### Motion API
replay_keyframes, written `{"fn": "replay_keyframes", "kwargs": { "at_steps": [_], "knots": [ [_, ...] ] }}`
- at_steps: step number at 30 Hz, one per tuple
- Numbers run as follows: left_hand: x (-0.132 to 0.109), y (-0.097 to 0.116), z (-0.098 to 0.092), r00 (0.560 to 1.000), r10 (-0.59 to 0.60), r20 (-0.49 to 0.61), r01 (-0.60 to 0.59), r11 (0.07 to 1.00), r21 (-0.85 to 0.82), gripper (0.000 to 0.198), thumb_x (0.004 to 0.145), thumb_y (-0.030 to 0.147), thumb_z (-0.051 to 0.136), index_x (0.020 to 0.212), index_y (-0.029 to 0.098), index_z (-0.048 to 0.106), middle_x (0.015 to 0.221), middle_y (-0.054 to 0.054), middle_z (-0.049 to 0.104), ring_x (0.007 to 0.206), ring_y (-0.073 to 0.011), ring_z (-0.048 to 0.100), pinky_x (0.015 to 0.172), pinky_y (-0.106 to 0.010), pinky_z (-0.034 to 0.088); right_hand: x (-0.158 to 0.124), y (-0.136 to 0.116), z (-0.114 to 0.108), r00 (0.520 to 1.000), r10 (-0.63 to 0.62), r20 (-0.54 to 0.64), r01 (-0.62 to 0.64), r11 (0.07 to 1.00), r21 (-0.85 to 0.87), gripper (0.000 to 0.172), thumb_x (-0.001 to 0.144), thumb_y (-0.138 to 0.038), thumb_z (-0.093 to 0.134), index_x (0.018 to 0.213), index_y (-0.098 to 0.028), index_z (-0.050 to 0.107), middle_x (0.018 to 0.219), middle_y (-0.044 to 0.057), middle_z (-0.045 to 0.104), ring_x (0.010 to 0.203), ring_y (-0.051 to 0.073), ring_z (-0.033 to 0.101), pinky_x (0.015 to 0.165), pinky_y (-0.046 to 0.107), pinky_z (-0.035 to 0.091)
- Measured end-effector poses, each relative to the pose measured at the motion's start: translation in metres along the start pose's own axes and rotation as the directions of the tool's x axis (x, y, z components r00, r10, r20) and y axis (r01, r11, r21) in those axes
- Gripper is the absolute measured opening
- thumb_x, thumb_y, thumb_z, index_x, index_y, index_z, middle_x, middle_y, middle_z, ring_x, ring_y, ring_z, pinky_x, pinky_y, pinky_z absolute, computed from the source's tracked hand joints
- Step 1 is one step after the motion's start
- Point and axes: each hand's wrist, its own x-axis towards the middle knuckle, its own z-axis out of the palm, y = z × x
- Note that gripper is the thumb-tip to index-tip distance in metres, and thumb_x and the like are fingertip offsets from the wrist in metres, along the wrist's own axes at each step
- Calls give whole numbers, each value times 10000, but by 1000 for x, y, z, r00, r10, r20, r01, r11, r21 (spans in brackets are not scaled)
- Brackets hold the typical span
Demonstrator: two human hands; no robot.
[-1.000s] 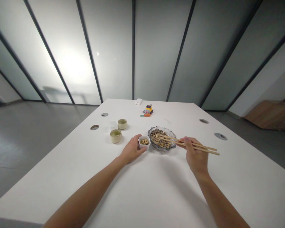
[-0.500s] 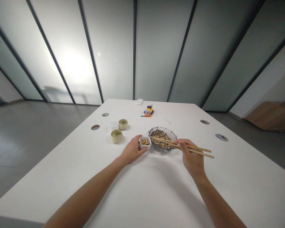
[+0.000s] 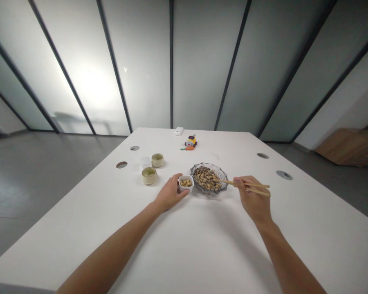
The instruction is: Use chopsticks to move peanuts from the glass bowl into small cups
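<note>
My left hand (image 3: 171,192) is curled round a small white square cup (image 3: 186,189) that stands on the table and holds several pale nuts (image 3: 186,182). Just right of the cup, close beside it, sits a scalloped clear glass bowl (image 3: 223,175) with a mix of dark seeds and peanuts (image 3: 206,179). A pair of wooden chopsticks (image 3: 256,188) is gripped in my right hand (image 3: 254,199), to the right of the bowl. Their tips reach in among the seeds and peanuts; whether anything is pinched between them I cannot make out.
On the white table (image 3: 184,249), two green cups (image 3: 149,176) and a translucent container (image 3: 145,162) stand left of my left hand. Farther back are a yellow toy vehicle (image 3: 191,141), a toy carrot (image 3: 188,149) and a white box (image 3: 178,131). Round holes (image 3: 122,165) pierce the tabletop.
My right hand has shifted slightly right, and the chopstick tips have moved from the bowl's left rim, near the white cup, to its middle right. My left hand stays on the cup.
</note>
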Motion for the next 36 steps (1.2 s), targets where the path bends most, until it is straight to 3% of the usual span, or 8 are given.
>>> {"fn": "replay_keyframes", "kwargs": {
  "at_steps": [7, 16, 29, 33, 36],
  "knots": [
    [0, 1, 1, 1000, 2, -7, -2, 1000, -5, 669, 885, 423, 720, 1462, 183, 481, 1371, -147, 642, 1221, -304, 647, 1080, -448, 510, 1, -2, 0, 997, -43, 62, 43, 999, 2, 436, 1033, -525, 546, 782, -230, 746, 770, 49, 744, 695, 190, 704, 640, 303, 535],
    [0, 3, 0, 1000, 2, -12, -2, 1000, -8, 661, 878, 409, 730, 1451, 179, 492, 1353, -147, 653, 1198, -302, 655, 1076, -455, 511, -1, -6, 0, 986, 78, 146, -97, 987, 127, 387, 992, -550, 608, 804, -236, 735, 806, 49, 752, 722, 203, 712, 645, 311, 554],
    [0, 1, 1, 1000, -5, -1, 5, 1000, -1, 667, 890, 430, 717, 1457, 172, 479, 1327, -147, 658, 1193, -300, 656, 1047, -438, 522, -1, 0, -1, 993, 77, 94, -85, 992, 91, 410, 997, -568, 584, 839, -231, 756, 830, 69, 766, 776, 224, 730, 715, 345, 589],
    [0, 0, 1, 1000, -6, -10, 5, 1000, -14, 660, 884, 420, 725, 1454, 187, 487, 1306, -133, 669, 1178, -294, 659, 1042, -437, 524, -1, 2, 0, 985, 172, 30, -174, 977, 124, 422, 975, -582, 611, 833, -211, 753, 845, 83, 774, 787, 235, 751, 737, 367, 615],
    [1, 0, 1, 1000, -7, -4, 7, 1000, -20, 668, 883, 416, 727, 1459, 180, 483, 1348, -143, 653, 1209, -300, 645, 1074, -449, 506, -1, 1, 2, 946, 323, 18, -315, 904, 288, 398, 934, -575, 677, 853, -192, 749, 855, 85, 778, 759, 242, 770, 707, 389, 652]
  ]
}}
